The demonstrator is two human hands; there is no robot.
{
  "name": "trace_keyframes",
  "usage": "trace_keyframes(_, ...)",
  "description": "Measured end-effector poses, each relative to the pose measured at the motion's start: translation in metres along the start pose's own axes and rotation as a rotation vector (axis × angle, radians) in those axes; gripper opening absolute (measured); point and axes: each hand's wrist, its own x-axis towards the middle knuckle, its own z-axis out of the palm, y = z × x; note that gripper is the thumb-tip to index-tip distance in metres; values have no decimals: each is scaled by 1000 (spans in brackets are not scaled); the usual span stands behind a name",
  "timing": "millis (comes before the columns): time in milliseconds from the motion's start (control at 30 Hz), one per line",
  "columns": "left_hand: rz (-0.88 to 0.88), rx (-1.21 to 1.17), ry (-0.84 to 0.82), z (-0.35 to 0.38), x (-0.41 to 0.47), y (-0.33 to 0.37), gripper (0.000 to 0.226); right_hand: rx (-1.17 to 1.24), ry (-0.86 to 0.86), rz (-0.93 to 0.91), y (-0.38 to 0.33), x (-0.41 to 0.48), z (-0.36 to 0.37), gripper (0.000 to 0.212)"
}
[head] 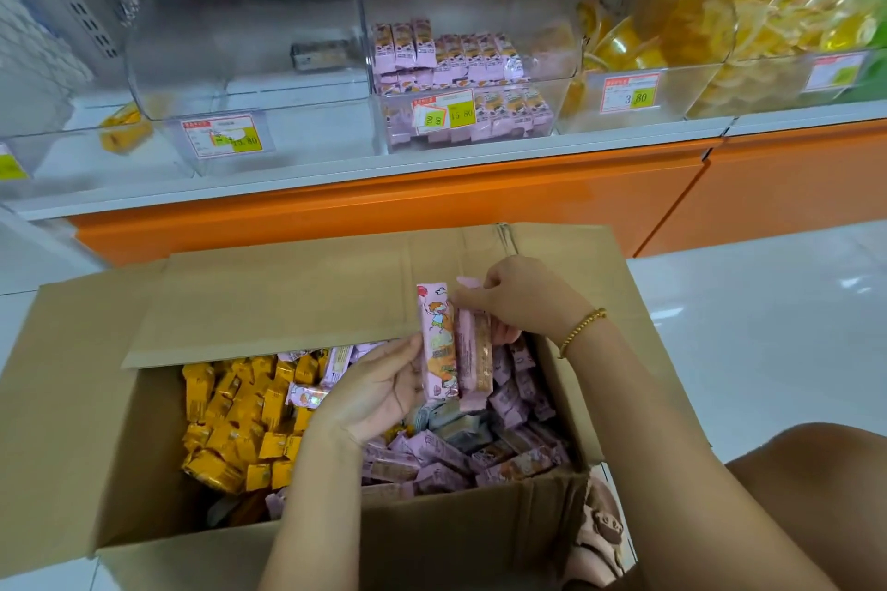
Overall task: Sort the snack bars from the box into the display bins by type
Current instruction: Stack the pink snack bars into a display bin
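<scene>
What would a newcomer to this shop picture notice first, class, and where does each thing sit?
The big open cardboard box in the foreground stands out first, with yellow bars on its left side and pink packets on its right. Just above it, the left hand and right hand hold pink bars upright. On the shelf behind, a clear bin holds stacked bars of the same pink.

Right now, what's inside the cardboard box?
Yellow bars fill the left side, pink bars the right, a few grey packets between. The folded flap hides the back; lower layers are buried.
</scene>
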Motion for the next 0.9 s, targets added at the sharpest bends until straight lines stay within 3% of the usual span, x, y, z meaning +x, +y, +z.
trace_keyframes(67, 16, 4, -3, 6, 1, 2, 51, 63, 21, -24, 0, 0, -4, 42)
trace_keyframes(167, 73, -71, 30, 6, 3, 4, 69, 282, 74, -130, -2, -7, -23, 28)
trace_keyframes(300, 145, -261, 103, 5, 6, 11, 73, 494, 315, -326, -3, -15, -43, 17)
trace_keyframes(400, 220, -419, 119, 17, 8, 19, 68, 674, 263, -427, -1, -11, -29, 24)
trace_keyframes(433, 240, -429, 124, 24, 9, 23, 63, 711, 238, -462, 3, -6, -20, 25)
trace_keyframes(500, 269, -459, 175, 39, 9, 31, 26, 757, 187, -538, 8, 4, -2, 29)
trace_keyframes(533, 290, -494, 206, 45, 8, 34, 15, 767, 163, -562, 8, 7, 4, 30)
trace_keyframes(700, 329, -519, 230, 49, 6, 42, 29, 620, 158, -611, 1, 9, 8, 33)
trace_keyframes(800, 369, -365, 221, 48, 1, 47, 27, 428, 173, -591, -3, 4, 3, 51)
trace_keyframes(900, 423, -193, 221, 46, -2, 54, 24, 435, 75, -554, -7, 0, 0, 44)
